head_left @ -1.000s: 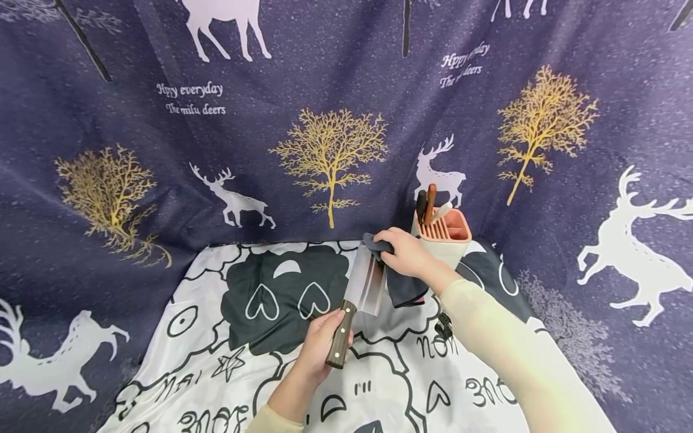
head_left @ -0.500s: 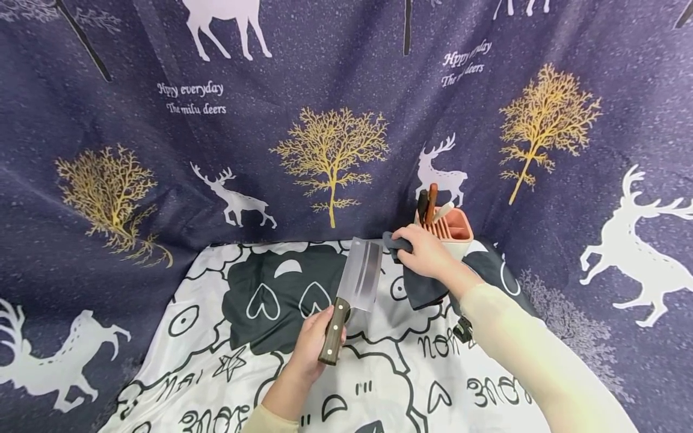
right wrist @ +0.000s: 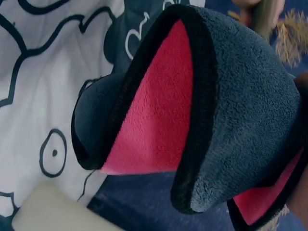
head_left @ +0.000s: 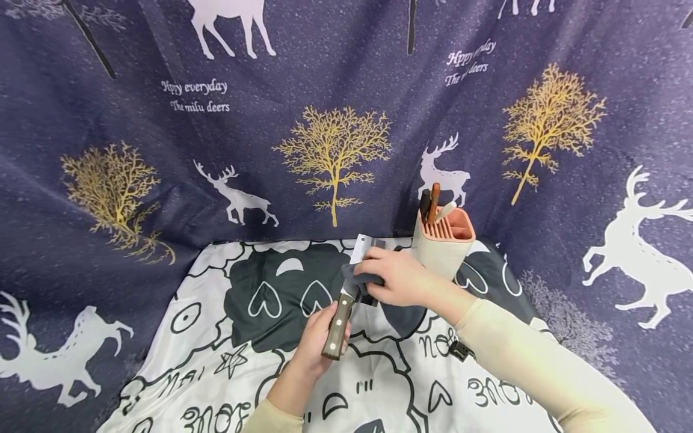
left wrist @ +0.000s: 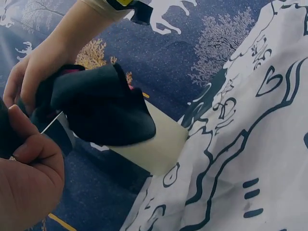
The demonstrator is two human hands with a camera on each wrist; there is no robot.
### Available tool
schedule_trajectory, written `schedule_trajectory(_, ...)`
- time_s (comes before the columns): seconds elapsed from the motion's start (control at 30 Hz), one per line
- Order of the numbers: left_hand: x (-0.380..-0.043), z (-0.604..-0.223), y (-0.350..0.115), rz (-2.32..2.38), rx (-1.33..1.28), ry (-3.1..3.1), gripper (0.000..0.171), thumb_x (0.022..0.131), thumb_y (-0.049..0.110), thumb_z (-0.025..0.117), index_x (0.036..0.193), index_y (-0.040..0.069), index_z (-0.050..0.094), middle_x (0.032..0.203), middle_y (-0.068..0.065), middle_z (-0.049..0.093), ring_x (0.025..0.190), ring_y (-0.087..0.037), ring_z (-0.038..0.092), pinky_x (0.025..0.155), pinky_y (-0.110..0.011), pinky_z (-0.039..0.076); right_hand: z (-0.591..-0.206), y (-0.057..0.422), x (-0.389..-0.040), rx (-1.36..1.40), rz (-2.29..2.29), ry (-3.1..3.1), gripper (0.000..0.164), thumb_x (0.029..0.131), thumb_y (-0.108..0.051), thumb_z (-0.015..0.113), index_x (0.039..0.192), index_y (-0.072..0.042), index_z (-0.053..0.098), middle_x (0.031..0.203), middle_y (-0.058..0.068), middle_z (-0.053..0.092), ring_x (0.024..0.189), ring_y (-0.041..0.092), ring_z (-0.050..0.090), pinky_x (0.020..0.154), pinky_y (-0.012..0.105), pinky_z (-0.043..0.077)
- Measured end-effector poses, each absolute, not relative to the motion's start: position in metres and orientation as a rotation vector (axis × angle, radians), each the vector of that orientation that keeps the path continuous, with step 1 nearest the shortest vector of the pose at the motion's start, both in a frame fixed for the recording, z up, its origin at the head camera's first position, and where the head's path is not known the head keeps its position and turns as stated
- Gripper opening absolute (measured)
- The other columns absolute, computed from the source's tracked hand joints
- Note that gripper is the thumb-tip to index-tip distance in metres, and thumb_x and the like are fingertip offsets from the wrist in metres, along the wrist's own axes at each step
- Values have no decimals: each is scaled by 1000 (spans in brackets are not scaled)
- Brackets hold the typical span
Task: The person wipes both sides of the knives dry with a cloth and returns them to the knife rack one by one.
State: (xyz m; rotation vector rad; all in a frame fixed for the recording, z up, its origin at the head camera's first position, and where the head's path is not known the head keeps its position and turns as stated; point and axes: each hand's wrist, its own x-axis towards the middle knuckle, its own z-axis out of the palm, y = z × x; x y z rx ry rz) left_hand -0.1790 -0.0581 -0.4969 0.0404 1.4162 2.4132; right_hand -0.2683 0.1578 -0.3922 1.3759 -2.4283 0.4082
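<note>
My left hand (head_left: pixel 318 334) grips the dark wooden handle of a cleaver (head_left: pixel 338 325), whose broad steel blade points away and up. With my right hand (head_left: pixel 397 275) I hold a dark grey cloth (head_left: pixel 358 275) folded over the blade near the handle, covering its middle; the blade's far end shows beyond my fingers. In the right wrist view the cloth (right wrist: pixel 240 106) fills the middle, showing a pink-red underside and black edging. The left wrist view has the cloth (left wrist: pixel 103 108) hanging below my right hand (left wrist: pixel 43 72), close to my left thumb.
Behind my right hand stands a cream knife block (head_left: pixel 444 255) with an orange slotted top and several handles in it. A patterned black-and-white cloth (head_left: pixel 216 385) covers the table. A dark blue curtain (head_left: pixel 346 78) with deer and trees hangs behind.
My right hand first drew the cloth off the blade to the right, then brought it back left onto the blade nearer the handle. My left hand keeps its grip on the cleaver.
</note>
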Motion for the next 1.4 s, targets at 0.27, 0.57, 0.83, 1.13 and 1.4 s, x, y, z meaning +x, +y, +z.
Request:
schedule_trajectory(0.27, -177, -495, -58, 2389, 78, 1434, 43, 114, 35, 29, 127, -1, 51, 70, 2, 60, 52, -5, 54, 46, -18, 48, -402, 144, -264, 1418, 378, -2428, 27, 85, -21, 75, 111, -26, 73, 99, -5, 64, 76, 9, 59, 64, 30, 52)
schedule_trajectory(0.57, -174, -496, -58, 2393, 99, 1481, 46, 112, 41, 37, 123, -1, 54, 69, 2, 60, 51, -4, 55, 45, -19, 48, -404, 148, -281, 1349, 414, -2494, 26, 88, -20, 70, 114, -23, 74, 101, -4, 65, 80, 10, 61, 71, 32, 54)
schedule_trajectory(0.83, -171, -497, -57, 2384, 129, 1476, 43, 112, 37, 37, 122, -1, 53, 67, 3, 60, 49, -4, 55, 45, -18, 48, -403, 157, -299, 1240, 439, -2605, 26, 91, -21, 69, 116, -22, 73, 109, -1, 67, 79, 13, 61, 69, 34, 53)
schedule_trajectory(1.13, -169, -499, -56, 2353, 98, 1489, 57, 112, 40, 38, 140, -10, 44, 69, 3, 59, 52, -4, 54, 45, -18, 48, -412, 173, -328, 1037, 480, -2732, 30, 95, -21, 65, 124, -20, 72, 114, 5, 68, 85, 19, 64, 78, 40, 55)
schedule_trajectory(1.4, -168, -502, -56, 2337, 152, 1521, 56, 111, 45, 40, 131, -7, 50, 69, 5, 60, 52, -3, 54, 45, -17, 48, -421, 194, -346, 915, 550, -2768, 34, 95, -21, 64, 128, -14, 69, 115, 12, 68, 96, 27, 65, 86, 46, 55)
